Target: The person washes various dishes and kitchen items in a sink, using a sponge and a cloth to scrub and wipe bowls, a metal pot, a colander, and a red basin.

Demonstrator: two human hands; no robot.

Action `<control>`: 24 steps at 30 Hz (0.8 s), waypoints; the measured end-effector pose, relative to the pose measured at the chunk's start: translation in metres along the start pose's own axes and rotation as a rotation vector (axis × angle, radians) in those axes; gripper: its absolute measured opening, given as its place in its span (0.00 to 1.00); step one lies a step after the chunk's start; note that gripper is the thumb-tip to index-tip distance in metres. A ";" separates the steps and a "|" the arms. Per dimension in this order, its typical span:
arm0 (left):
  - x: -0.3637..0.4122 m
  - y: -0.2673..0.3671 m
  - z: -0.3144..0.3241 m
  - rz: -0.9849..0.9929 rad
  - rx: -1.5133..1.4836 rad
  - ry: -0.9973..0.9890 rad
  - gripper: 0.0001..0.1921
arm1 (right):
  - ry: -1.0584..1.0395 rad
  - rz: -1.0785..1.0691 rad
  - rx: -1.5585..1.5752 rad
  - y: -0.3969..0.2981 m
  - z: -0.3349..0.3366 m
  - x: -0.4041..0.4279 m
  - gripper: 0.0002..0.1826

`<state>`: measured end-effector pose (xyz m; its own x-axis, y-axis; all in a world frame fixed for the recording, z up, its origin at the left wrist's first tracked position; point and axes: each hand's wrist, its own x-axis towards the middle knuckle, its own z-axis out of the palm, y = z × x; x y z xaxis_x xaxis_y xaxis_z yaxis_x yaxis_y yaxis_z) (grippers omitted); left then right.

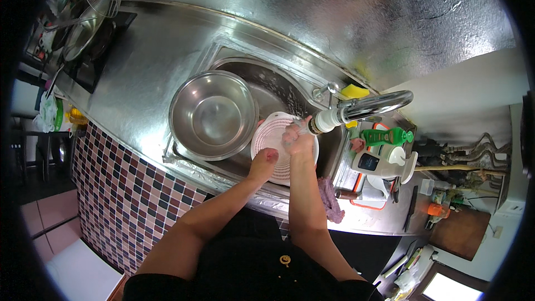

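Note:
A white plastic colander (281,171) with a slotted wall sits in the stainless-steel sink (271,92), beneath the tap. My right hand (297,139) is over the colander, directly under the faucet's white spray head (325,122), and water runs onto its curled fingers. Whether anything lies in that palm cannot be made out. Above the colander's near left side is my left hand (265,161), fingers bent inward, with the fingertips partly hidden. Left of the colander, a large stainless-steel bowl (214,115) rests in the sink, its inside facing up.
Right of the sink are a green bottle (382,137), a white pump bottle (378,165), and a knife with a brown handle (347,195). A purple cloth (331,200) hangs at the sink's edge. Behind the tap lies a yellow sponge (354,91). Pans (83,37) stand far left.

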<state>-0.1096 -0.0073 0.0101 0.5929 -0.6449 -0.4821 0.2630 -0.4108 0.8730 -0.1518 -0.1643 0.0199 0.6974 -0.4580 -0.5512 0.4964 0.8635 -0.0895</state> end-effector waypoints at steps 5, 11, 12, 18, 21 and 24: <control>-0.001 0.014 0.007 -0.012 -0.230 -0.064 0.14 | 0.051 -0.187 0.001 -0.002 0.021 0.007 0.12; 0.025 0.043 0.020 0.390 0.009 0.060 0.18 | -0.022 -0.325 -0.239 0.015 0.030 -0.010 0.18; 0.029 0.050 0.021 0.429 0.060 0.097 0.19 | -0.044 -0.347 -0.325 0.016 0.030 -0.014 0.20; 0.028 0.081 0.017 0.444 0.204 0.209 0.15 | -0.121 -0.235 -0.364 0.024 0.030 -0.032 0.18; 0.019 0.073 0.018 0.514 0.140 0.219 0.11 | 0.031 -0.280 -0.300 0.021 0.027 -0.008 0.15; 0.008 0.054 0.008 0.490 0.069 0.110 0.09 | 0.084 -0.160 -0.179 -0.006 -0.007 0.015 0.14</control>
<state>-0.0967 -0.0393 0.0527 0.7119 -0.7023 -0.0029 -0.1149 -0.1205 0.9860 -0.1480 -0.1748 0.0066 0.5683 -0.5793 -0.5843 0.4923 0.8084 -0.3226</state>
